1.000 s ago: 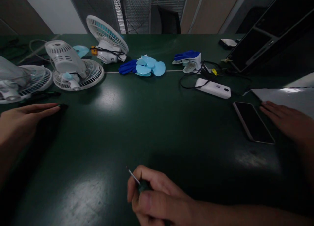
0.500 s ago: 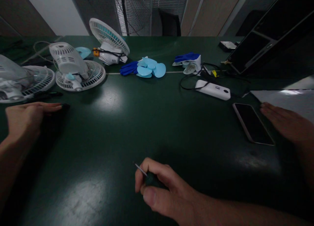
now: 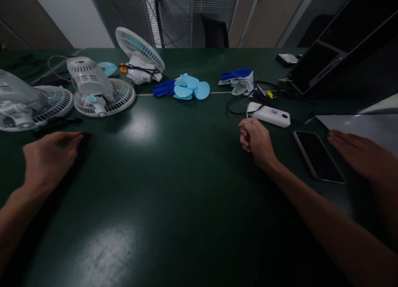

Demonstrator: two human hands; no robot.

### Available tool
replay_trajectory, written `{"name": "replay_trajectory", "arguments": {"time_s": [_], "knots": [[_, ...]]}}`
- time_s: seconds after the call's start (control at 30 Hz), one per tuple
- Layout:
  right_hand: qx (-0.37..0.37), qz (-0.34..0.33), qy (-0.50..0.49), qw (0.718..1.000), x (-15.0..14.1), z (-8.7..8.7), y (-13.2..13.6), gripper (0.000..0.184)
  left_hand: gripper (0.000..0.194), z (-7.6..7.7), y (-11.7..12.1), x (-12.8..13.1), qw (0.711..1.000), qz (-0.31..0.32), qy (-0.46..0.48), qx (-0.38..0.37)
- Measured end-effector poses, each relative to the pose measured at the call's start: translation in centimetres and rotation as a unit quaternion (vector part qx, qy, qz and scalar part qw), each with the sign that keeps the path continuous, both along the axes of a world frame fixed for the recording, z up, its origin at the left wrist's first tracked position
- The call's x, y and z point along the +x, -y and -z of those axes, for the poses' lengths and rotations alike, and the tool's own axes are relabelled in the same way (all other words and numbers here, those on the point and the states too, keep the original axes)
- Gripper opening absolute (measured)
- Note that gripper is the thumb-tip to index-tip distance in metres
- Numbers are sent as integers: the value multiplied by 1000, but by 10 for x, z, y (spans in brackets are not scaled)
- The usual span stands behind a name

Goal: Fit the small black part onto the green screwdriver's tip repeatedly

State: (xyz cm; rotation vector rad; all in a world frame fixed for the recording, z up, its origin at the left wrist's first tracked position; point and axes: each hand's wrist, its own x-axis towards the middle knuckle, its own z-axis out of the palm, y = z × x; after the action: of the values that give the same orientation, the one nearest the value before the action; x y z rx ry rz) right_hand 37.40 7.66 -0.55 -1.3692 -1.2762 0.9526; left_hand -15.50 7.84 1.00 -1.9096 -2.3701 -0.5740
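Observation:
My left hand (image 3: 51, 160) is low over the table's left side, thumb and fingertips pinched at a small dark thing (image 3: 86, 135) too dim to name. Just beyond it lies a dark, slim tool with a green end (image 3: 73, 120), beside the white fan heads. My right hand (image 3: 256, 139) is closed around a screwdriver (image 3: 247, 115); its thin shaft points away from me and the handle is hidden in my fist. A white power bank (image 3: 270, 115) with a black cable lies just past that fist.
Three white fans (image 3: 93, 81) stand or lie at the back left. Light-blue fan blades (image 3: 192, 87) and blue gloves (image 3: 236, 74) lie along the back. At right are a phone (image 3: 317, 156), another person's hand (image 3: 362, 150), a white sheet (image 3: 373, 125) and a black case (image 3: 326, 50).
My right hand has gone from the near middle to the far right, beside the power bank, with the screwdriver. My left hand has shifted slightly right, still pinching.

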Motion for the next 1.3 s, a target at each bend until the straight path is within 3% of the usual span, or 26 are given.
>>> {"name": "replay_trajectory", "arguments": {"time_s": [0.13, 0.23, 0.37, 0.5, 0.63, 0.77, 1.13, 1.2, 1.3], "knots": [[24, -47, 88, 995, -9, -4, 9, 35, 39, -5, 8, 23, 997, 71, -7, -7], [77, -119, 189, 972, -24, -11, 24, 34, 32, -5, 24, 69, 982, 181, 40, -34], [159, -252, 294, 908, -40, -14, 43, 30, 24, 0, 50, 155, 897, 387, 193, -94], [201, -327, 374, 844, -45, -13, 54, 30, 18, 1, 61, 208, 844, 457, 242, -144], [213, -337, 389, 831, -43, -12, 56, 21, 15, 3, 60, 212, 846, 449, 250, -140], [226, -341, 400, 820, -44, -11, 55, 19, 26, 6, 60, 207, 860, 418, 259, -140], [226, -344, 399, 819, -51, -9, 54, 20, 14, 3, 57, 211, 847, 447, 259, -124], [230, -345, 386, 824, -53, -10, 55, 19, 14, 3, 57, 211, 846, 448, 259, -129], [231, -326, 297, 867, -59, -12, 57, 18, 15, 3, 57, 212, 843, 453, 255, -139]]}}
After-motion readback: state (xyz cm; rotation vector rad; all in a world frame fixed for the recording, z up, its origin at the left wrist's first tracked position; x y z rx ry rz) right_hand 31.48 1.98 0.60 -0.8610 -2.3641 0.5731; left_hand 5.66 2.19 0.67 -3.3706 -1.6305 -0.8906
